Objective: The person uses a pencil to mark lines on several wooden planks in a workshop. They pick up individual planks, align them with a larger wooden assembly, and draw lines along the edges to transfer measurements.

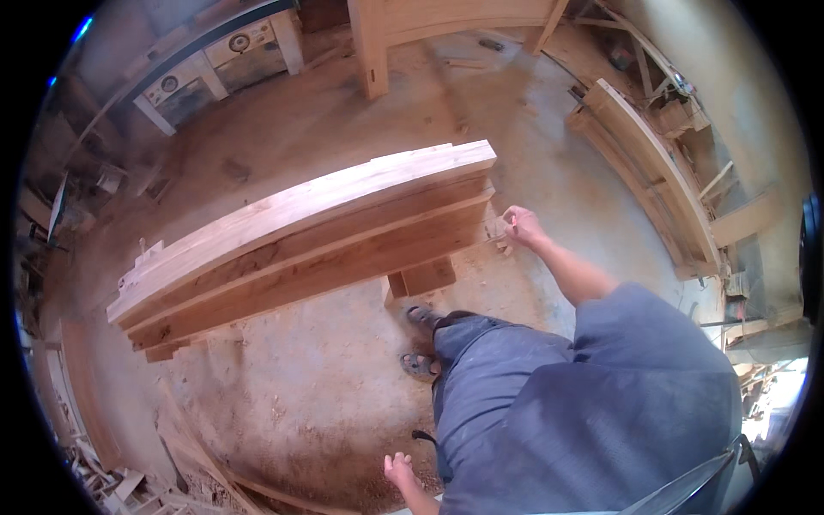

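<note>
A stack of long, pale squared timber beams lies slantwise across the middle, raised off the floor on a short wooden block. Stepped cuts show at both ends of the upper beam. My right hand is just beyond the beams' right end, its fingers pinched together; a small reddish spot shows at them, too small to name. Down by my left side, my left hand hangs apart from the beams, fingers curled in, with nothing seen in it.
Another pair of long timbers rests at the right. At the far side stand a large wooden frame and a bench-like unit with round dials. Sawdust and chips cover the floor. Scrap wood piles at the lower left.
</note>
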{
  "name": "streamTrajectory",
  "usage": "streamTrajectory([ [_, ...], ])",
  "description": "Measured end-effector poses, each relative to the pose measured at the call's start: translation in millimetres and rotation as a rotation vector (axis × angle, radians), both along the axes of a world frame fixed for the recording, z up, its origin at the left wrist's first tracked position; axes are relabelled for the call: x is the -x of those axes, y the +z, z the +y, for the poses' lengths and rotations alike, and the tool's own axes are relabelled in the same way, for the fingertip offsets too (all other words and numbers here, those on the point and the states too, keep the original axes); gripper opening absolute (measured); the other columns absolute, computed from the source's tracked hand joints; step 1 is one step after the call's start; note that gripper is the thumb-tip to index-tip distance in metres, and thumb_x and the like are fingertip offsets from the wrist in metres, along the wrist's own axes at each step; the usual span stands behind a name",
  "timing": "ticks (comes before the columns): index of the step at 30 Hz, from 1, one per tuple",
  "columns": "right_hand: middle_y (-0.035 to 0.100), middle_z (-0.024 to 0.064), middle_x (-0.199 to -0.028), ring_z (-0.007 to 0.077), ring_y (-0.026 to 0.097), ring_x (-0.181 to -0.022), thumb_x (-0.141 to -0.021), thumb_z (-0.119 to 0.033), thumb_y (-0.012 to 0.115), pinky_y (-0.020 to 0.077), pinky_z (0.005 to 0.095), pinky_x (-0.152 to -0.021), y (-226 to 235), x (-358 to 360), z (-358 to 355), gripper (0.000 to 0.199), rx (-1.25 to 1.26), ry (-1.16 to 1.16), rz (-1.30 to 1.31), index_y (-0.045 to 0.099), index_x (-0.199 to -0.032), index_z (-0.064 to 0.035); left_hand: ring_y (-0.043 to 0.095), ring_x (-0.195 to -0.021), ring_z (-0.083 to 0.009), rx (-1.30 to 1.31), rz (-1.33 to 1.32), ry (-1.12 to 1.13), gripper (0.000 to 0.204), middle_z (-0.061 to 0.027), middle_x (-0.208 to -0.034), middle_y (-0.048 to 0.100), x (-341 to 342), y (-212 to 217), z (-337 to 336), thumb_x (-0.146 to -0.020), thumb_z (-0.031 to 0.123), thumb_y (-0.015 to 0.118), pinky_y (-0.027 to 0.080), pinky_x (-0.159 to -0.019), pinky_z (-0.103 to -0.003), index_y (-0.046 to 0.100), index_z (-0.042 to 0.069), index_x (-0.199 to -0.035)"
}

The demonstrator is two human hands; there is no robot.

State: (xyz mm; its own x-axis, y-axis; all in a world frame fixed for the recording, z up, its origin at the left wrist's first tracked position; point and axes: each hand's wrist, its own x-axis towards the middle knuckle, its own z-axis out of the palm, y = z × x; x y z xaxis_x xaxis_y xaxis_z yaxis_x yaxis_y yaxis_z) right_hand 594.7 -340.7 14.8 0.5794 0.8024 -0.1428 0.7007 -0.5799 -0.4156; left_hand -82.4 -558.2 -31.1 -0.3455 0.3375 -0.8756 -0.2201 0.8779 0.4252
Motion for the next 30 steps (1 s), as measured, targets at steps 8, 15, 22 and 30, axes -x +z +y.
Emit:
streamTrajectory([
  [8,0.068,0.0191,-0.106,0.0390,0.065,-0.101,-0.079,-0.013,0.060,0.0525,0.0478,-0.086,-6.9,-79.5,82.0,0.037,-0.127,0.084,-0.157,0.061,-0.116,-0.0133,0.053,-0.064,-0.0121,-0.061,-0.017,0.195,0.054,-0.0054,-0.084,0.052,-86.2,7.3,-75.7,-0.084,-0.004,0.058,0.039,-0.048,-0.027,0.043,-0.007,-0.136],
  [15,0.055,0.0211,-0.125,0.0381,0.052,-0.118,-0.075,-0.006,0.058,0.0419,0.0456,-0.101,-7.4,-151.6,152.4,0.056,-0.249,0.492,-0.350,0.051,-0.130,-0.0020,0.061,-0.075,-0.0153,0.119,0.210,0.125,0.066,-0.0131,-0.100,0.063,-235.9,68.0,-74.6,-0.083,-0.001,0.063,0.050,-0.059,-0.029,0.038,-0.010,-0.144],
  [22,0.056,0.0245,-0.109,0.0447,0.054,-0.103,-0.071,0.003,0.056,0.0460,0.0503,-0.088,-26.1,-178.0,192.8,0.048,-0.351,0.643,-0.002,0.054,-0.118,-0.0037,0.067,-0.104,-0.0209,-0.084,0.249,-0.435,0.070,-0.0195,-0.123,0.066,-338.8,66.8,-66.2,-0.083,0.020,0.075,0.053,-0.089,-0.032,0.046,-0.005,-0.142],
  [30,0.051,0.0151,-0.080,0.0374,0.052,-0.080,-0.059,-0.009,0.063,0.0365,0.0480,-0.068,30.1,-149.4,84.9,0.025,-0.514,0.926,0.058,0.053,-0.082,-0.0091,0.062,-0.116,-0.0230,-0.538,0.003,0.007,0.073,-0.0200,-0.127,0.064,-399.7,132.3,35.5,-0.090,0.022,0.070,0.048,-0.099,-0.035,0.035,-0.006,-0.148],
])
